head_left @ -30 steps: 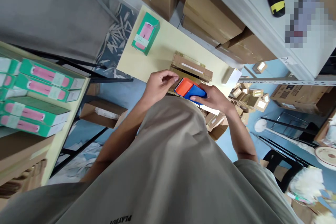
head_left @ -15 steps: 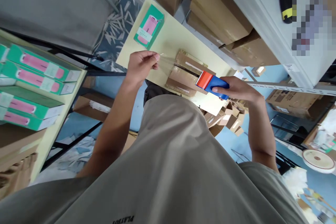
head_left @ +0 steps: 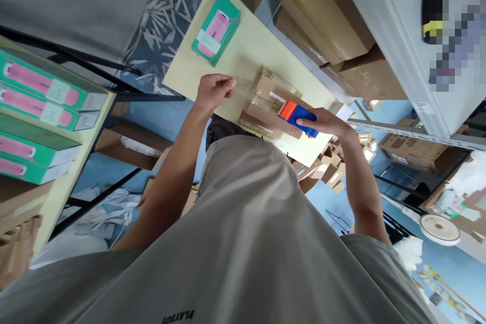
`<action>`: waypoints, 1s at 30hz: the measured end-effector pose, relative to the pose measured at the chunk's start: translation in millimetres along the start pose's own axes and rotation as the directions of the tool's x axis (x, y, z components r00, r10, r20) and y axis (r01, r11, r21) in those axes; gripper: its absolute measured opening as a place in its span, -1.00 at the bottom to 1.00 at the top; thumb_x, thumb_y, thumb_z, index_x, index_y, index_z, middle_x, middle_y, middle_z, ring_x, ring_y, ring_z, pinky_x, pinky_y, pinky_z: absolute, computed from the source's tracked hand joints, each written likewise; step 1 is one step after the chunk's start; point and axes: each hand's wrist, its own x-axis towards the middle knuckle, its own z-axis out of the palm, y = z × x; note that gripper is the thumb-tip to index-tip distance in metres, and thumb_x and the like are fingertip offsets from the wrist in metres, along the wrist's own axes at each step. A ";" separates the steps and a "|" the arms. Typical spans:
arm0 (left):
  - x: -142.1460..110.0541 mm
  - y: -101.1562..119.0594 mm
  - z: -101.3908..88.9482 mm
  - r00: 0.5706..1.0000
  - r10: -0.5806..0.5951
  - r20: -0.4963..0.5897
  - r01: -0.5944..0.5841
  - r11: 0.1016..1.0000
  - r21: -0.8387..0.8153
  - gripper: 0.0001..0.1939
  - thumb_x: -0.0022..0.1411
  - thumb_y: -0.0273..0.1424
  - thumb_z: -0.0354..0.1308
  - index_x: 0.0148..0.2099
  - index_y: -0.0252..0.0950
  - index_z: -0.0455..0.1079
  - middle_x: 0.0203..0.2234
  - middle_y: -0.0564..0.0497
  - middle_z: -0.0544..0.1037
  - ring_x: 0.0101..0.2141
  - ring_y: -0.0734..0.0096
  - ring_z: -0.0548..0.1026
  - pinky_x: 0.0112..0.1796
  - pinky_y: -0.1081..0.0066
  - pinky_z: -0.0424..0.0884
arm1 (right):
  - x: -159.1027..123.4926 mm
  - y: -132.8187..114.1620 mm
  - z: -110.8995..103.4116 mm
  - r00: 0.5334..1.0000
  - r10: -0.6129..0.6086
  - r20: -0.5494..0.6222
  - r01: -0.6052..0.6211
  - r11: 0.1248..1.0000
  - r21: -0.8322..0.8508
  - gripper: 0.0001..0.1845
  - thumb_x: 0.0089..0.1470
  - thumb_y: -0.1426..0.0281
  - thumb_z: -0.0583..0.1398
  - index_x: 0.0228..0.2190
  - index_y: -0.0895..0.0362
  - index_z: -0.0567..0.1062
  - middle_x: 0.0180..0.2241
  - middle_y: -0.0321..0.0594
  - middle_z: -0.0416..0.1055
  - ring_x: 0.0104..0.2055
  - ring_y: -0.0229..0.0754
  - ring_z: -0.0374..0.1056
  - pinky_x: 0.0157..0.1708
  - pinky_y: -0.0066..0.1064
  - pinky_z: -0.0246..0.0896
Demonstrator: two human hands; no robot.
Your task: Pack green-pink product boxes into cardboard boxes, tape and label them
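Observation:
My right hand [head_left: 321, 120] grips a blue and orange tape dispenser [head_left: 298, 115], its toothed edge facing left over a cardboard box [head_left: 261, 111]. The box lies shut on the cream table [head_left: 246, 43], with brown tape and a white strip on it. My left hand [head_left: 216, 91] is closed in a pinch to the left of the box. A faint clear strip of tape [head_left: 245, 82] shows between those fingers and the box. Where this strip meets the box or the dispenser is hard to make out.
A green box with a pink picture [head_left: 214, 30] stands at the table's far left. More green boxes [head_left: 41, 81] are stacked on the left shelf. Large cartons [head_left: 326, 15] line the back. Small cartons [head_left: 334, 164] lie heaped at right, and a black-and-yellow tool [head_left: 433, 0] rests upper right.
My hands have moved apart: the left went left in a pinch, the right went right with the tape dispenser. Since half a second ago, the dispenser has come slightly back left over the box.

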 end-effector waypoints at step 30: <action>-1.5 -26.4 92.7 0.789 0.348 0.506 -0.612 0.517 0.599 -0.40 0.69 -0.03 -0.09 0.54 -0.08 0.45 0.62 -0.10 0.25 0.65 -0.14 0.04 0.57 -0.24 0.06 | 10.5 5.4 7.7 0.998 0.003 0.061 0.004 0.994 -0.111 -0.33 0.19 -0.30 0.39 -0.24 0.09 0.64 -0.49 -0.19 0.59 -0.38 -0.07 0.50 -0.30 -0.29 0.37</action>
